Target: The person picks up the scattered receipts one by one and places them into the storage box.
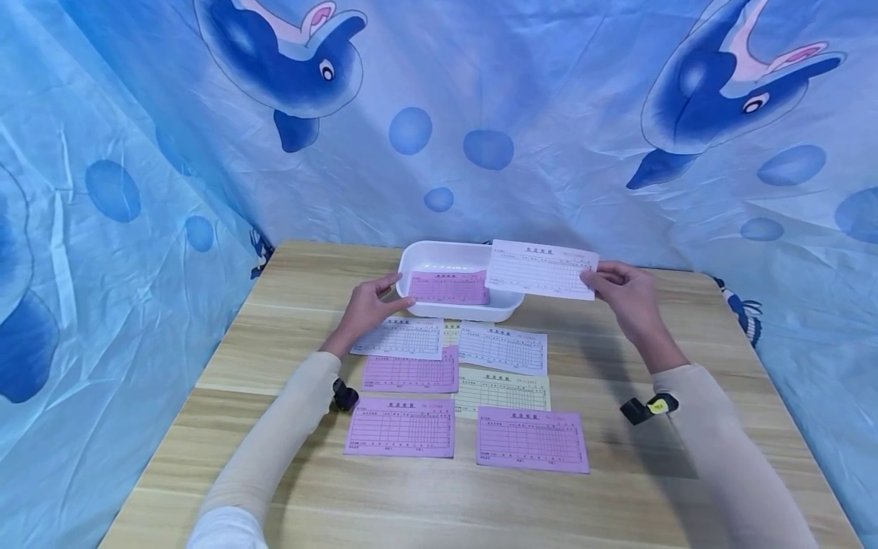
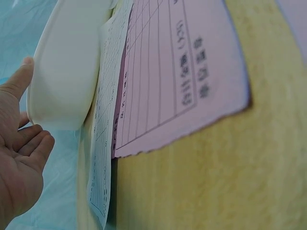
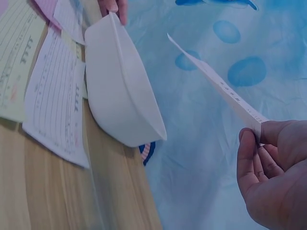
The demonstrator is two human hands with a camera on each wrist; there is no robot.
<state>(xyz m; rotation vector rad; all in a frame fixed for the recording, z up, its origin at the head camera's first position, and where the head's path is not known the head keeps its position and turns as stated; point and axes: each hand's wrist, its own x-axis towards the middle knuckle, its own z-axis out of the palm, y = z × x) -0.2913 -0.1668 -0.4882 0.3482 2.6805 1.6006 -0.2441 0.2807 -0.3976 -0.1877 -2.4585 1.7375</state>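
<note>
In the head view my right hand (image 1: 627,297) pinches a white receipt slip (image 1: 538,267) by its right end, thumb against fingers. The slip is held up over the right part of a white plastic tray (image 1: 504,303); the right wrist view shows it almost edge-on, above the rim. Inside the tray lies a pink receipt slip (image 1: 447,289), its right end hidden behind the white one. My left hand (image 1: 366,309) grips the tray's left end, thumb and fingers at the rim. The left wrist view shows this hand (image 2: 24,153) against the tray's outer wall (image 2: 67,67).
On the wooden table (image 1: 295,488), before the tray, lie overlapping slips: two white-blue ones (image 1: 504,349), a yellow-green one (image 1: 504,393) and a pink one (image 1: 410,374). Two more pink slips (image 1: 399,428) lie nearer. A blue dolphin-print cloth (image 1: 439,114) hangs behind the table.
</note>
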